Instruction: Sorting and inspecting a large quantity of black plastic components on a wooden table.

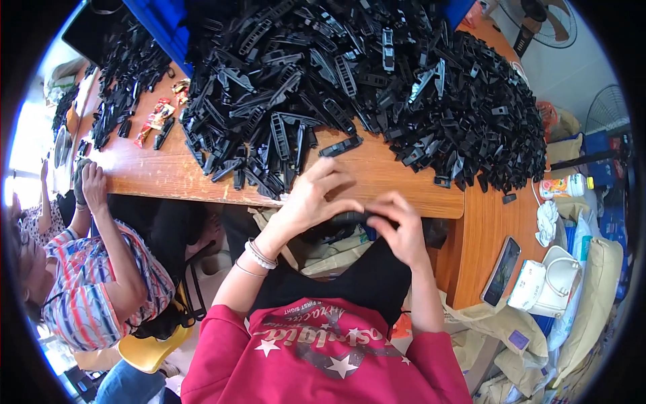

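1. Wooden counter (404, 185) beyond the fingers (340, 180) carries heaped long black parts (269, 101) ahead and smaller black parts (478, 128) rightward; plenty apparently remains.
2. Right hand (405, 232) has its fingers clamped on a dark piece (350, 217) between both hands; left hand (313, 198): grip hidden, cannot tell.
3. One loose piece (341, 146) lies just beyond the left fingers; whether finished is unclear.

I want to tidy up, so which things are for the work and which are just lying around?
Seem for the work:
- black part at the right hand
- heaped black pieces

Seem just lying about:
- phone
- white handbag
- bottle
- red packets
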### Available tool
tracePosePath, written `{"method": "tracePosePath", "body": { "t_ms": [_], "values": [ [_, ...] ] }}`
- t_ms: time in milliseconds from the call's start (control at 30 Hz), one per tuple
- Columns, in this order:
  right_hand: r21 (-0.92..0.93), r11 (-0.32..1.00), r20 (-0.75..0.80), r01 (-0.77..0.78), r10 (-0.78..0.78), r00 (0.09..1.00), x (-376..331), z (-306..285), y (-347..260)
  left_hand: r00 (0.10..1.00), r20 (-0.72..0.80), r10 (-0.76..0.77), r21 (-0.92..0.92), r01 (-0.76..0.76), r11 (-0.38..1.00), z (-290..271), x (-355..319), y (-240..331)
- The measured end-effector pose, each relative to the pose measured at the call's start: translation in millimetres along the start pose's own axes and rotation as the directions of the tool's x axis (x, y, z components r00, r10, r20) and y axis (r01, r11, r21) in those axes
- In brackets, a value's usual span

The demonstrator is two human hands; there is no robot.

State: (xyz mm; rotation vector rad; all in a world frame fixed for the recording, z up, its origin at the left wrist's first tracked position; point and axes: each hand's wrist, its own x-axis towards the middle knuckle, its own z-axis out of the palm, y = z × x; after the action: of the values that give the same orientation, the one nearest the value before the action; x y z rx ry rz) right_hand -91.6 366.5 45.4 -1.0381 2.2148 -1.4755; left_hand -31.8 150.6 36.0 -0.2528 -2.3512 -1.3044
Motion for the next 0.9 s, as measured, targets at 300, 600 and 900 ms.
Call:
{"method": "tracePosePath", "body": {
  "t_ms": [300,600,900],
  "values": [
    [-0.612,0.764,-0.558,-0.205,-0.233,0.797,-13,-55,45,0.995,0.094,0.040,0.633,-0.091,0.769,33,19,-6],
    [-0.586,0.810,-0.414,-0.022,-0.276,0.868,-4,-44,46,0.983,0.180,0.044,0.558,-0.139,0.818,7,12,3],
    [-0.301,0.953,-0.419,-0.027,-0.107,0.902,3,-14,27,0.999,-0.026,-0.019,0.308,0.026,0.951,19,2,-1]
  ]
}}
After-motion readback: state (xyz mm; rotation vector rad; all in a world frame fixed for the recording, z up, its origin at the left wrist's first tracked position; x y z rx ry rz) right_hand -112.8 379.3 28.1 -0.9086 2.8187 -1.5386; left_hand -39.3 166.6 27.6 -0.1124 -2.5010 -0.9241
